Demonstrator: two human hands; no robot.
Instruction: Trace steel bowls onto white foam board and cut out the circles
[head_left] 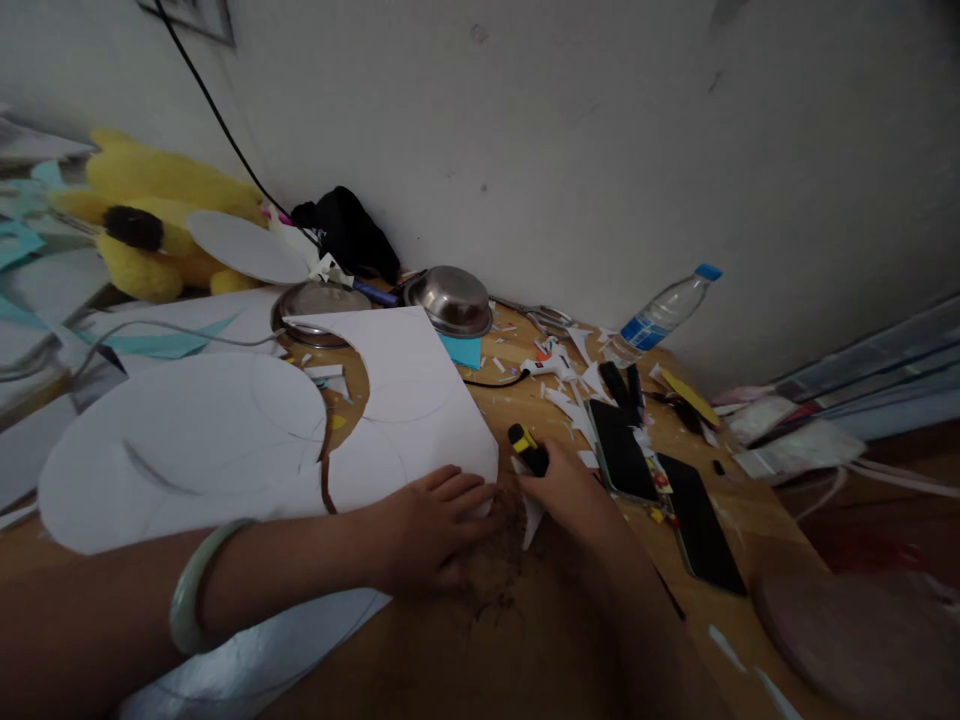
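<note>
My left hand (435,530), with a pale green bangle (196,585) on its wrist, lies with fingers stretched over the lower right corner of a white sheet (420,400). That sheet has a curved cut-out on its left side and faint pencil arcs. My right hand (566,490) is closed round a black and yellow utility knife (529,450), just right of the sheet's corner; the blade is not visible. Under it is a small white scrap (531,520). A large rounded white piece (195,440) lies to the left, also with pencil lines.
Behind stand metal bowls (452,298), a white glue gun (551,362) with a cord, scissors (551,318) and a water bottle (664,315). Two dark phones (697,525) lie at the right among paper scraps. A yellow plush toy (165,180) is at the back left.
</note>
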